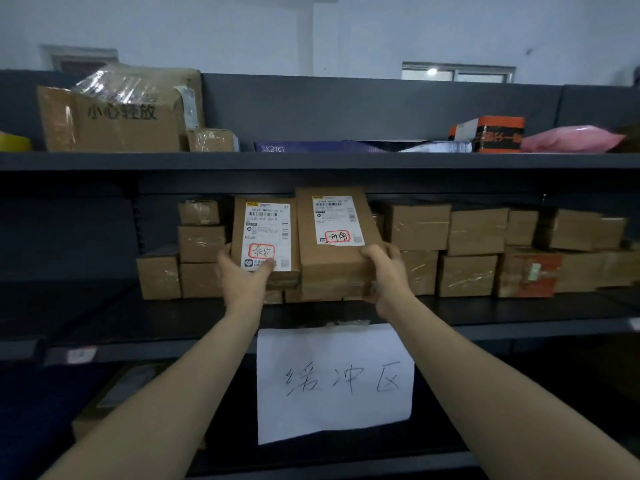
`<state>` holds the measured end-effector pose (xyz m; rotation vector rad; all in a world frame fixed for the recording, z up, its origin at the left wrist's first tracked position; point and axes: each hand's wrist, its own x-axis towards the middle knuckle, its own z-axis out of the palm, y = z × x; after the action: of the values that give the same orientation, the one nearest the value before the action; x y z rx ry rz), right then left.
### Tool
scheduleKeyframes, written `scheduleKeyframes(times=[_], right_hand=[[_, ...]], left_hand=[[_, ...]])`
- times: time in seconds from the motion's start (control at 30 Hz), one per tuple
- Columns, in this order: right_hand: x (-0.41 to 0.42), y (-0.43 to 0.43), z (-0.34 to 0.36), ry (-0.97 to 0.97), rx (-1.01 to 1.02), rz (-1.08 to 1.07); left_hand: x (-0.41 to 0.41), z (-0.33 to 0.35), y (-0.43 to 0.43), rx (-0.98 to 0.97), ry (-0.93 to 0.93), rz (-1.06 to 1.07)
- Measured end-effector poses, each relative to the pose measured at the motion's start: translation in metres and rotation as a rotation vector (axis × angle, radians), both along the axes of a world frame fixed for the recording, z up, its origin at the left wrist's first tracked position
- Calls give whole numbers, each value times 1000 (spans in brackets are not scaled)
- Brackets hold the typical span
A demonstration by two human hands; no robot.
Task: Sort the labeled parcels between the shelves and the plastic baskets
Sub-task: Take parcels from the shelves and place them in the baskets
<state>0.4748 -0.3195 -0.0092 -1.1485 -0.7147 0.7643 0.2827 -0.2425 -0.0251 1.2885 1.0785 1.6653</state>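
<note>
Cardboard parcels with white shipping labels fill both grips, the left hand (pixel 242 275) clasping the left brown labelled box (pixel 266 237) and the right hand (pixel 386 271) the taller brown labelled box (pixel 337 237), both held upright at the dark metal middle shelf (pixel 519 308) among stacked plain cartons (pixel 415 225).

Parcel sorting/storage room, courier depot type. Dark metal shelving (pixel 311 161) runs wall to wall, packed w/ taped cardboard boxes (pixel 415 226) along the middle shelf's back edge. Printed shipping labels (pixel 266 233) w/ barcodes and handwritten red-circled destination marks. Top shelf: big carton (pixel 121 123), pink poly mailer (pixel 571 138), orange box (pixel 491 133). Handwritten paper sign (pixel 334 382) taped to the shelf's front edge. Bare white walls, small high window (pixel 457 72).
</note>
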Motion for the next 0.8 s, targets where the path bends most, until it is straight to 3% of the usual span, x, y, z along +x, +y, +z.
scheduleKeyframes(times=[0.37, 0.8], right_hand=[[-24, -109, -11, 5, 26, -251], [155, -337, -41, 0, 53, -809]], left_hand=[[-6, -6, -75, 124, 95, -231], [250, -38, -226, 37, 196, -844]])
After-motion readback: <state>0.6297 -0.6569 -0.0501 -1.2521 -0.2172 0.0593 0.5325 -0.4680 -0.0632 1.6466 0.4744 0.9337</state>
